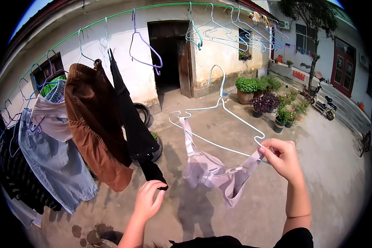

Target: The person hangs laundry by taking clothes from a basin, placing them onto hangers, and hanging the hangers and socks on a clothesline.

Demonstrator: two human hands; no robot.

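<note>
My right hand pinches the right end of a pale wire clothes hanger, with a bra strap at the fingers. The hanger is held in the air, its hook free of the line. A pale pink bra hangs from it, its left strap looped over the hanger's left end. My left hand is in front of the lower end of a black garment, its fingers curved and thumb apart. Whether it touches the cloth is hard to tell.
A green line runs overhead with several hangers, including a purple hanger. Brown trousers and light blue jeans hang at left. Potted plants and a parked scooter stand at right. A dark doorway is behind.
</note>
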